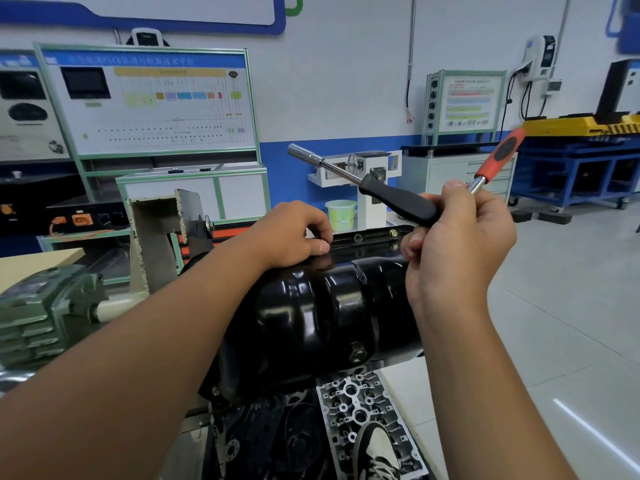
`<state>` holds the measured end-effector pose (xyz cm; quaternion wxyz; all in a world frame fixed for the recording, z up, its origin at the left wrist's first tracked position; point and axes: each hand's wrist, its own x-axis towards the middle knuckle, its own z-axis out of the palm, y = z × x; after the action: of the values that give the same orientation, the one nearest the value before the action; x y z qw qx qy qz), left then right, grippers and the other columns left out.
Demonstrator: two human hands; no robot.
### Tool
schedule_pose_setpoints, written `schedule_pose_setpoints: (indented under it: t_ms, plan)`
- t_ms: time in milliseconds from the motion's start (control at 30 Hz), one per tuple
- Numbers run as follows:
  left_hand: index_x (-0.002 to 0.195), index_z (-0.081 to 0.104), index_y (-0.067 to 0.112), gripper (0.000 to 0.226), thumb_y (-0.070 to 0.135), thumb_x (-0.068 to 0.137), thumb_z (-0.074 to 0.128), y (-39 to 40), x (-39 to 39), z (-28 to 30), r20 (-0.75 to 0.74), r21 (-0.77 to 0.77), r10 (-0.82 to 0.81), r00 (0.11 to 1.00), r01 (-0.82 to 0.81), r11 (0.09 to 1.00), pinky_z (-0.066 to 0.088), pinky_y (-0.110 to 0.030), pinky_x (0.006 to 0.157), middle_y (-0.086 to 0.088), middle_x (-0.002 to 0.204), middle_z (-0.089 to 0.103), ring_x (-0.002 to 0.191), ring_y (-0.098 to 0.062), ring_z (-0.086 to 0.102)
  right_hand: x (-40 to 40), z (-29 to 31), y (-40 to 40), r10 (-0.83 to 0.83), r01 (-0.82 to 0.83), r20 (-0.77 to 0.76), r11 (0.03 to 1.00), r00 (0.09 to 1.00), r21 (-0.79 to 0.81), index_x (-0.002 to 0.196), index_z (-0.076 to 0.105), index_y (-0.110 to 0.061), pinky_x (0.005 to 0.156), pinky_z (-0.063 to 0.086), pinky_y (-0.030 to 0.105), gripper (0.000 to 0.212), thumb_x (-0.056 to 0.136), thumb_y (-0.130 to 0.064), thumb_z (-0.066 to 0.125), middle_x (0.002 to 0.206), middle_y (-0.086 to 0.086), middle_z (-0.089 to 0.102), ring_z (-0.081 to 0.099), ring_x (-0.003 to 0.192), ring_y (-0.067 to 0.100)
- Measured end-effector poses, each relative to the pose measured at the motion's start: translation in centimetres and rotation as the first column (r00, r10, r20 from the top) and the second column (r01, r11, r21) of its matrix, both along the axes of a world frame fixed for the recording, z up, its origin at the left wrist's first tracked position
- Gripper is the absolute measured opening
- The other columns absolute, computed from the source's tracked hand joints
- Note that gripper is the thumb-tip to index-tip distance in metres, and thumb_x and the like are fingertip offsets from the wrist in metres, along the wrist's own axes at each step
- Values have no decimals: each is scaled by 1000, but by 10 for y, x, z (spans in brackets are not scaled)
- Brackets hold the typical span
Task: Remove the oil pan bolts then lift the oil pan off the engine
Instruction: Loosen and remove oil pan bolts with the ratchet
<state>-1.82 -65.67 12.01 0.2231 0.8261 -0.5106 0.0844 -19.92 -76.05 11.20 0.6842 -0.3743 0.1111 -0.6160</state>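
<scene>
Closest to the camera, the glossy black steel oil pan (332, 306) sits on top of the upturned engine, with a bare aluminium cylinder head (363, 410) lying below it. The left hand (291, 233) rests on the pan's far edge, fingertips curled and pinching at something small, can't tell what. The right hand (457, 244) has its grip closed round two tools at once: a black-handled socket driver (363, 181) and an orange-handled ratchet (498, 157). Past them, brass-coloured flange bolts (393, 233) are seated. I'd spin loosened ones out by fingers and keep them together.
</scene>
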Motion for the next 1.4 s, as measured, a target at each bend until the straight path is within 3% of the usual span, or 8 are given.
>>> schedule_pose_setpoints:
  t_ms: [267,500,600,767,967,1033,1233,1400]
  plan:
    - [98,77,33,23,17,101,61,3,-6,1,-57,45,-17,998,19,999,44,-18,75,28,74,63,78,6,59,-1,0,1,9,-9,2,1000,1000,9,89,54,-11,40,33,24,13,100,-15,58,68,6,67,35,37,18]
    - [75,64,44,33,19,94,72,1,-3,1,-37,-8,7,999,-7,1000,37,-16,66,40,68,60,69,15,56,-1,0,0,5,-5,1,1000,1000,0,89,55,-10,40,34,24,14,101,-15,58,67,5,66,35,37,18]
    - [78,63,40,25,23,87,79,4,-2,-1,-18,-61,-25,1000,24,998,38,-20,67,35,73,62,66,13,53,-1,0,0,5,-5,4,1000,1000,-2,90,55,-9,41,33,24,12,101,-15,58,68,6,66,35,37,18]
    - [99,79,32,20,18,98,66,3,-7,1,-46,24,-27,999,28,999,42,-16,73,30,73,64,76,7,60,-1,-1,0,4,-4,3,1000,1000,0,89,54,-9,40,34,24,13,101,-15,58,68,5,67,35,36,18]
    - [78,69,40,25,21,91,75,2,-4,2,-28,-14,18,999,-18,1000,37,-16,65,31,70,62,70,9,55,-1,-1,-1,7,-7,-1,1000,1000,0,94,55,-6,41,34,24,12,101,-15,58,70,6,67,36,37,18]
    - [76,67,39,23,23,87,80,3,-4,0,-30,-50,21,999,-22,999,39,-19,66,26,72,63,67,5,55,-1,-1,0,7,-7,-2,1000,1000,-1,95,55,-6,41,34,24,12,101,-15,58,70,7,66,36,37,18]
    - [82,72,36,18,20,91,76,4,-5,2,-58,-2,-13,998,13,1000,38,-21,65,40,64,58,61,6,53,-1,-1,0,7,-7,0,1000,1000,-2,93,55,-7,40,34,23,12,101,-15,58,70,7,67,36,36,18]
    - [81,72,29,14,20,92,75,6,-8,1,-75,-55,-25,997,21,998,42,-27,70,23,66,63,65,0,53,0,-1,0,1,-1,0,1000,1000,-2,90,55,-8,40,34,23,13,101,-15,58,68,6,66,36,36,18]
